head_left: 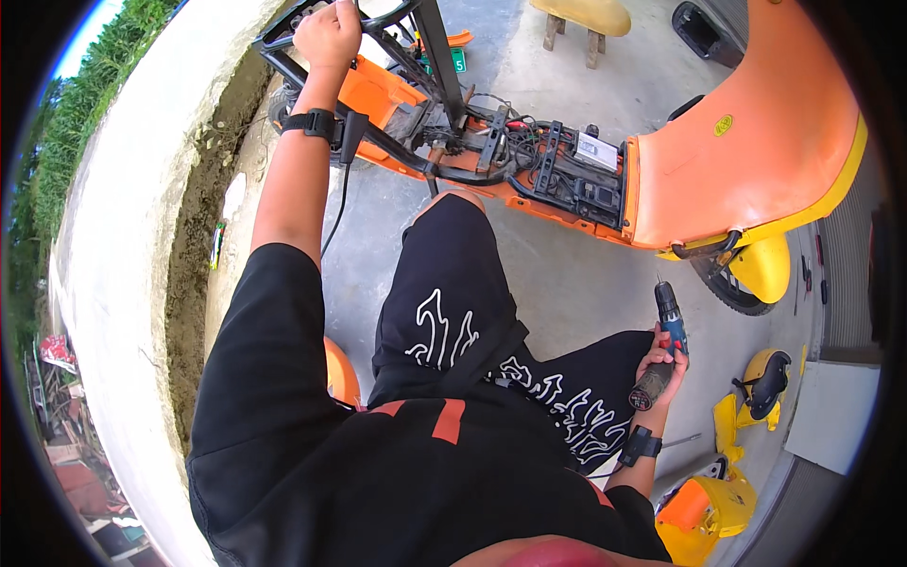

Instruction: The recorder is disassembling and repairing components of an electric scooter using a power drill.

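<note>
My left hand [329,40] is closed around the black metal frame [383,19] at the rear of a partly stripped orange scooter. In my right hand [654,367], beside my bent leg, is a cordless drill [671,317] with a blue-and-black body and a thin bit pointing away from me. The drill is clear of the scooter. Across the scooter's middle, the orange floor section [567,219] lies uncovered, showing bundled wires [520,142], black brackets and a silver box [595,149]. Its large orange front shield [737,151] rises at the right.
A yellow front fender [761,269] covers the wheel. A yellow helmet [763,383] and yellow-orange body panels [713,510] lie at the right. A wooden stool [581,17] stands at the back. Along the left runs a raised concrete edge [194,227].
</note>
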Demonstrator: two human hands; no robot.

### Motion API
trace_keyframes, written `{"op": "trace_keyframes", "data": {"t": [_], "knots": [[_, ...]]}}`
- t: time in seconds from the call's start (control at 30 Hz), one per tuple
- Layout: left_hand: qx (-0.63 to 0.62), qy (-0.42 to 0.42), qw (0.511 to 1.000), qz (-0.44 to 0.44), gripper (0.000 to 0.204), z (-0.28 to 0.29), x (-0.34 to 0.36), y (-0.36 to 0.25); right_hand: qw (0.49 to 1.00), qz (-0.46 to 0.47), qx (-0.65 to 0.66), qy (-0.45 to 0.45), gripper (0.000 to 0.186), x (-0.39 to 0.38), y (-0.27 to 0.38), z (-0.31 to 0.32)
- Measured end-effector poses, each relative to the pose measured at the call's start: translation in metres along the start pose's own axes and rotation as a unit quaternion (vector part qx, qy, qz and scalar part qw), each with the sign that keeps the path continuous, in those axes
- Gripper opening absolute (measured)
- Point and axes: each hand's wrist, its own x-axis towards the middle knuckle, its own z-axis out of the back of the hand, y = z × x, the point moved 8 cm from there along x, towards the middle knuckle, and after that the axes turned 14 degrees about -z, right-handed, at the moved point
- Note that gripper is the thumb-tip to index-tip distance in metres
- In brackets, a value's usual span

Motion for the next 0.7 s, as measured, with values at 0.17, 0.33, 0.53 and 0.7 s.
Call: {"op": "trace_keyframes", "data": {"t": [0.17, 0.33, 0.53, 0.7], "knots": [[0.005, -0.045, 0.999, -0.027, 0.05, 0.0, -0.002, -0.001, 0.999, 0.008, -0.02, -0.028, 0.065, 0.003, -0.001, -0.001], [-0.014, -0.02, 1.0, -0.017, 0.05, -0.004, -0.004, -0.003, 0.999, 0.014, -0.023, -0.031, 0.066, 0.001, -0.001, 0.0], [0.001, 0.004, 1.0, -0.024, 0.05, -0.007, 0.0, -0.001, 1.0, -0.008, 0.002, -0.014, 0.065, 0.001, -0.003, 0.002], [-0.022, 0.076, 0.997, 0.007, 0.052, -0.01, 0.006, -0.006, 0.999, 0.013, -0.02, -0.021, 0.066, -0.008, -0.006, 0.0]]}}
